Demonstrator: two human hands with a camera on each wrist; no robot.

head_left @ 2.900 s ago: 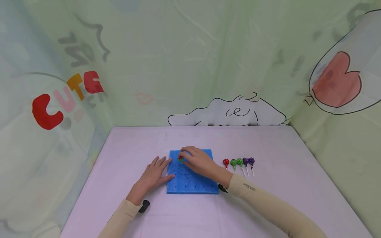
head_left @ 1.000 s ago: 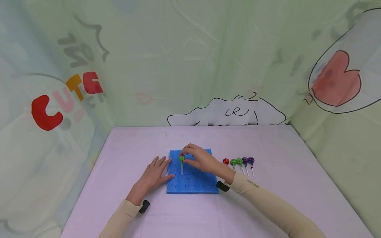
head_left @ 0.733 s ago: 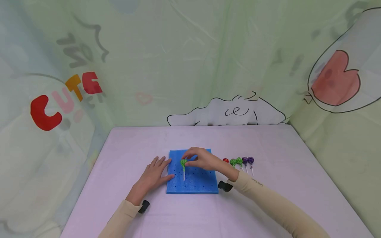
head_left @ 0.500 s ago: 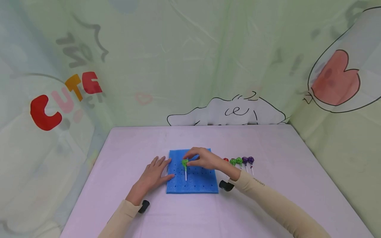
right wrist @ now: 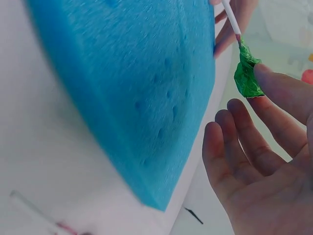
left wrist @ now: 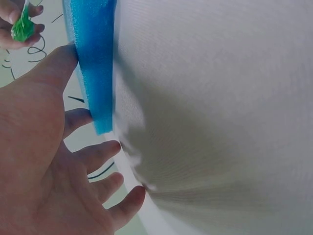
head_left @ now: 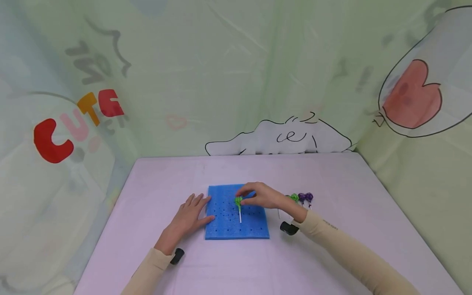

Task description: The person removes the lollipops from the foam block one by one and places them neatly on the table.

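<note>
A blue foam board (head_left: 221, 225) with rows of small holes lies on the table. My left hand (head_left: 189, 215) is spread flat at its left side, thumb and index fingertip at the board's edge. Between thumb and index finger of my right hand (head_left: 264, 196) is the green-wrapped head of a lollipop (head_left: 239, 201), its white stick pointing down over the board. In the right wrist view the lollipop (right wrist: 248, 73) is pinched at the head, the other fingers loosely bent and the stick's tip out of frame. The left wrist view shows my left palm (left wrist: 44, 137) beside the board.
Right of the board, a green lollipop (head_left: 294, 197) and two purple lollipops (head_left: 309, 196) lie in a row, partly behind my right forearm. Another lollipop's white stick (head_left: 279, 213) shows below that wrist. Printed cloth walls (head_left: 177, 82) surround the pale table (head_left: 228, 266).
My right hand has lifted the lollipop from low at the board's upper left, its stick coming into view, and carried it rightward and slightly nearer. My left hand stays in place.
</note>
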